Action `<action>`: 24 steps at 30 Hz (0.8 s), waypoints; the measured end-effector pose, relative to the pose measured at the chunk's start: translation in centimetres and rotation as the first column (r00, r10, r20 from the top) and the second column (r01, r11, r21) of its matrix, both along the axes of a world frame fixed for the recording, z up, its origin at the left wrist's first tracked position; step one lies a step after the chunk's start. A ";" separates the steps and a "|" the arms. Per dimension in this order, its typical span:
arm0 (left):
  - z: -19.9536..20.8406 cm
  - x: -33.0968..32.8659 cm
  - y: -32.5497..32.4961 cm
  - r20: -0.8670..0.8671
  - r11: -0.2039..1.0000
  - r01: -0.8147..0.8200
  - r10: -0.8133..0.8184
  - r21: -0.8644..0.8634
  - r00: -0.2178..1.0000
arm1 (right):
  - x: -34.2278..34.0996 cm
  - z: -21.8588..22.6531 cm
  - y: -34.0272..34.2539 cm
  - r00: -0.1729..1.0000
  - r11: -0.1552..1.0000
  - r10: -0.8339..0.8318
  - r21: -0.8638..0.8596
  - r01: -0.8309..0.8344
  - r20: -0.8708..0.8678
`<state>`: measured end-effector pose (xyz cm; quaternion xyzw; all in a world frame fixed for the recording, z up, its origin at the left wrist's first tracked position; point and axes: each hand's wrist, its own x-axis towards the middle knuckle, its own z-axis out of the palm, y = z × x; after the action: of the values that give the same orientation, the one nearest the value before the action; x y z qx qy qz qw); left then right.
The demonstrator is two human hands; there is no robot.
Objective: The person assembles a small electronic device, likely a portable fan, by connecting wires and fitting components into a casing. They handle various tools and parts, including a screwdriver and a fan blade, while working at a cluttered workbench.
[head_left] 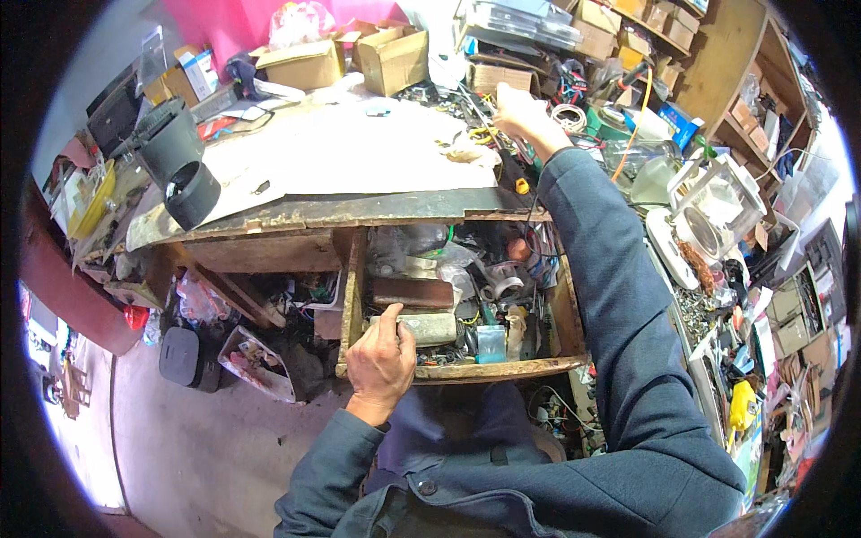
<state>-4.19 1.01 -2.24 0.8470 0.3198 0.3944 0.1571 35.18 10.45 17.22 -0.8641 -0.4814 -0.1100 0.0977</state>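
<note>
A wooden drawer (466, 372) stands pulled out from the workbench in front of me. My left hand (383, 366) is closed over the left part of its front board, fingers curled. Just beyond those fingers, inside the drawer, lie a grey-green box (426, 329) and a dark brown case (413, 293). Across the bench my right arm stretches to the far side. There my right hand (525, 117) is closed among cables and thin tools, and glare washes out its fingers. What it grips, if anything, is not clear. Coiled pale cable (569, 117) lies to its right.
A pale sheet (350, 152) covers the bench top. Black cylindrical containers (191, 193) stand on the left, and open cardboard boxes (392, 61) at the back. A clear plastic appliance jug (717, 202) sits among clutter on the right. An orange cable (635, 134) hangs beside my right arm.
</note>
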 end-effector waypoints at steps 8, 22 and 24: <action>-0.5 -0.9 -0.2 0.153 0.990 0.069 -0.087 0.120 0.984 | -20.8 -8.9 -2.5 0.542 0.554 0.832 0.224 -0.801 -0.118; -1.2 -1.3 -0.3 0.330 0.989 0.137 -0.146 0.050 0.933 | -32.2 -20.6 2.3 0.547 0.547 0.791 -0.085 -0.833 -0.274; -0.9 -1.4 0.0 0.292 0.990 0.128 -0.139 0.056 0.946 | -32.1 -20.3 2.4 0.578 0.559 0.782 -0.149 -0.816 -0.232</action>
<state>-5.61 0.98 -3.09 0.8011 0.2277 0.5105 0.2141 3.04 12.82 -3.05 -0.5614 -0.8223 0.0658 0.0652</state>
